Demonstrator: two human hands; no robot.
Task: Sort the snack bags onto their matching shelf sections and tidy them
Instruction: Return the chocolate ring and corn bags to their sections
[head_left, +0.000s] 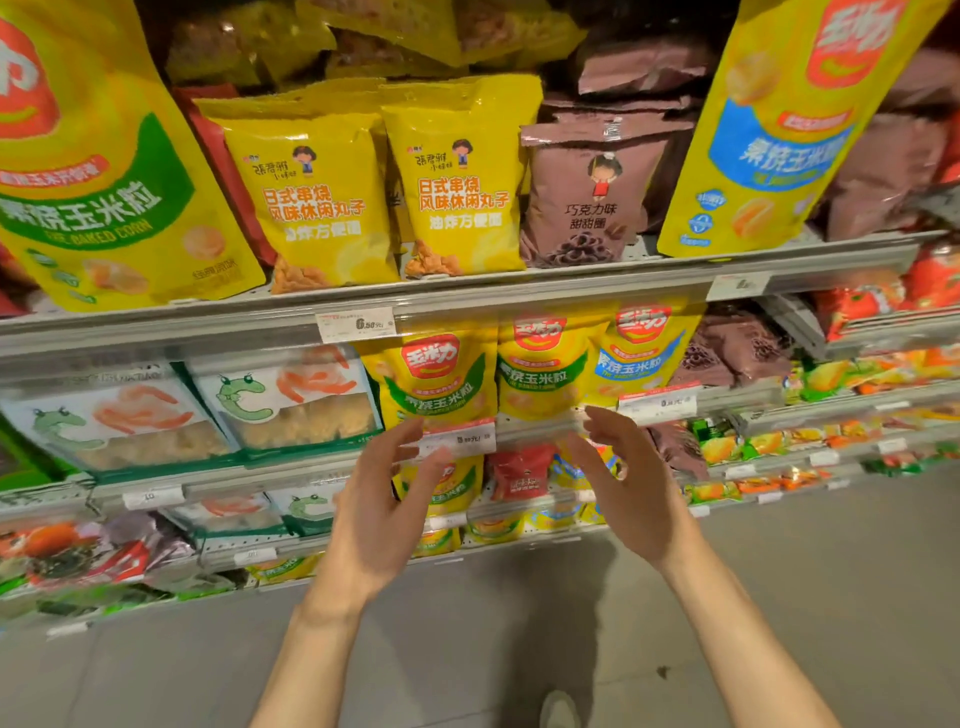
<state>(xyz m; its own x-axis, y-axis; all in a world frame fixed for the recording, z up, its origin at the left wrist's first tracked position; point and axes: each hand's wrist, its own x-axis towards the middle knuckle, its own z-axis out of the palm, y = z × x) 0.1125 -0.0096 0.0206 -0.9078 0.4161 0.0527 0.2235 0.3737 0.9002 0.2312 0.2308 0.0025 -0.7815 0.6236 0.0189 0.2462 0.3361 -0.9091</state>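
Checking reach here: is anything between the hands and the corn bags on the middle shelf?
Nothing visible does. The left hand and right hand are open and empty just below the green-label corn bags; only the shelf-edge price tag overlaps their bottoms.

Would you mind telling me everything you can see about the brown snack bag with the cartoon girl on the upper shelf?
The brown snack bag is a matte-looking pillow pouch with a crimped top seal, a cartoon girl in red, dark Chinese lettering and pictured chocolate rings near its base. It stands upright at the front edge of the upper shelf, appears sealed and puffed, with similar brown bags behind it. A yellow bag is close against its left side. Neither hand touches it.
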